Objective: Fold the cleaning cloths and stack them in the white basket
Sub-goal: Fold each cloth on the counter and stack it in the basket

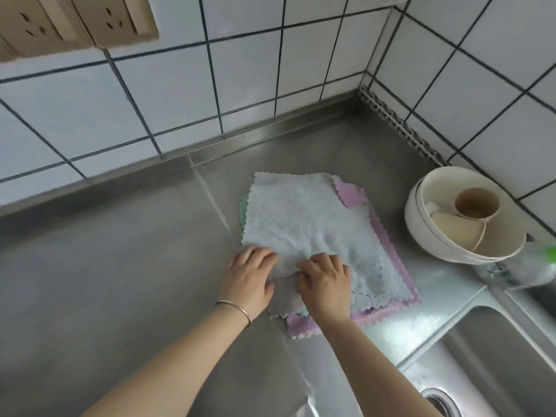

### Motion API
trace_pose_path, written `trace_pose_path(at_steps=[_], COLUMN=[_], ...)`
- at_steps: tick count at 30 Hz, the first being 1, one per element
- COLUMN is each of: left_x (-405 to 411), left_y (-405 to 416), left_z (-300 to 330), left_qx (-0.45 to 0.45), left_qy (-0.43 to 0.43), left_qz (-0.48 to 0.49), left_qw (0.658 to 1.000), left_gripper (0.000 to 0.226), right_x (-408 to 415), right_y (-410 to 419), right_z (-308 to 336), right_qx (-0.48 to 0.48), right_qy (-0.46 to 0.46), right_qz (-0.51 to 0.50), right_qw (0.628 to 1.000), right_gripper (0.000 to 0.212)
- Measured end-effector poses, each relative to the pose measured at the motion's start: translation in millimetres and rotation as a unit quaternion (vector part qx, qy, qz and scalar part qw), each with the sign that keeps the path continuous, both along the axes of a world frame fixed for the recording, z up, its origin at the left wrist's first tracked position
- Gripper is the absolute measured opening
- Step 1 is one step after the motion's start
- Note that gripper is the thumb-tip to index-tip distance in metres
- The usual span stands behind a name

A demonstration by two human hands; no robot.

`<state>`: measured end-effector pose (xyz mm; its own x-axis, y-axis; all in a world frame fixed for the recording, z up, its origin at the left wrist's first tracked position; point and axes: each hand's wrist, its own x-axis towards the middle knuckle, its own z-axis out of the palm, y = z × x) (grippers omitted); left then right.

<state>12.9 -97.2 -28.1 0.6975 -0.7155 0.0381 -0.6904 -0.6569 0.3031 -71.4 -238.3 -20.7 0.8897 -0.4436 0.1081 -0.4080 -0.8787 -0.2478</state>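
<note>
Pressing down on the near edge of the grey cloth (304,224), both hands work side by side on the steel counter (120,266). The left hand (251,278) lies fairly flat with its fingers on the cloth's near-left corner, a thin bracelet (234,308) on that wrist. The right hand (326,281) has its fingers curled, its grip bunching a fold of the grey fabric just beside the left thumb. The grey cloth tops a loose pile: a pink cloth (388,245) peeks out along the right and near sides, and a sliver of green cloth (242,206) shows at the left edge (more layers may sit between, hard to tell). The pile lies in the counter's corner, where white wall tiles (240,70) with dark grout meet. To the right, near the wall, stacked cream bowls (421,224) hold two cups (477,204), one upright, one tipped over. A sink (496,356) with its drain (440,401) sits at the lower right. Beige wall sockets (75,19) hang at the upper left.
</note>
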Motion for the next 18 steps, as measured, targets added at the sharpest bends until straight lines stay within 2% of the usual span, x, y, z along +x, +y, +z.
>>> trace_pose_path(at_steps=[4, 6, 8, 11, 13, 15, 16, 18], left_x=[12, 17, 24, 34, 41, 48, 51, 53], left_y=[-12, -13, -12, -1, 13, 32, 46, 67], left_z=[2, 16, 34, 66, 88, 106, 114, 127], left_qx=[-0.057, -0.100, -0.131, -0.157, -0.172, -0.201, -0.213, -0.228], left_qy=[-0.063, -0.086, -0.100, -0.124, -0.116, -0.103, -0.103, -0.103], left_qz=[0.026, 0.040, 0.041, 0.060, 0.075, 0.091, 0.097, 0.094], left_qw=[0.996, 0.990, 0.985, 0.978, 0.975, 0.970, 0.967, 0.964], left_gripper=[0.031, 0.032, 0.031, 0.027, 0.024, 0.018, 0.017, 0.017], right_x=[7, 10, 14, 17, 19, 23, 25, 31], right_y=[-17, -26, -36, -48, -52, -51, -43, -13], right_z=[13, 25, 32, 42, 52, 63, 71, 94], right_qx=[0.015, -0.010, -0.049, -0.097, -0.101, -0.078, -0.037, 0.109], right_qy=[-0.115, -0.146, -0.145, -0.150, -0.139, -0.143, -0.142, -0.127], right_qz=[0.040, 0.078, 0.100, 0.083, 0.057, 0.040, 0.048, 0.099], right_qw=[0.992, 0.986, 0.983, 0.980, 0.983, 0.986, 0.988, 0.981], right_gripper=[0.024, 0.023, 0.022, 0.033, 0.021, 0.011, 0.011, 0.026])
